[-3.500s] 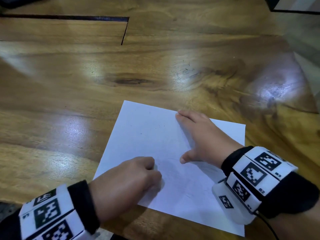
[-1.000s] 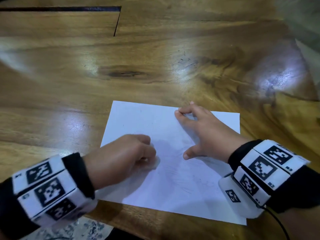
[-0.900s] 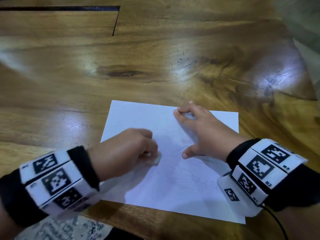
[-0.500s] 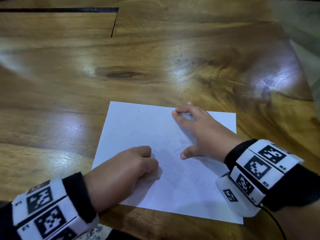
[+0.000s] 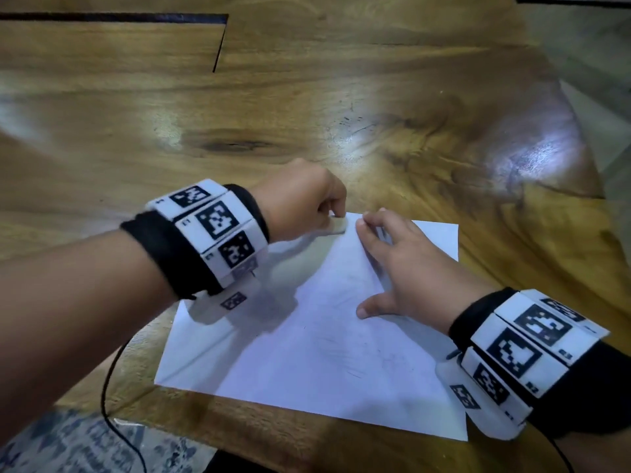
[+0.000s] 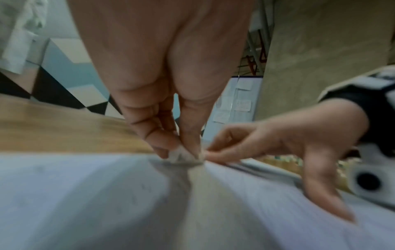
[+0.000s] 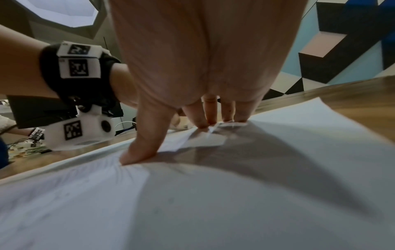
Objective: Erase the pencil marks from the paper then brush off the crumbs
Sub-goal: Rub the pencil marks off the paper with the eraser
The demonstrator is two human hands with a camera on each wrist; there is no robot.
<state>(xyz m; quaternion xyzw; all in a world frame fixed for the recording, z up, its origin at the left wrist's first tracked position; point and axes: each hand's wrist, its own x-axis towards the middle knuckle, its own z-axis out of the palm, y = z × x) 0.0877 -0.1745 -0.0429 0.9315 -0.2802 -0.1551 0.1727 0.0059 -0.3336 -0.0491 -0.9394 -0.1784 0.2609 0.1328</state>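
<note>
White paper (image 5: 324, 353) lay flat on the wooden table (image 5: 341, 107) | my left hand (image 5: 300, 203) pinched a small eraser (image 5: 338, 227) against the paper's far edge | my right hand (image 5: 406, 271) pressed the sheet with fingers spread | faint pencil marks (image 5: 351, 372) near the middle

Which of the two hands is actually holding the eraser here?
The left hand, pinching the eraser at the paper's far edge. The right hand holds nothing; its spread fingers press the sheet flat.
</note>
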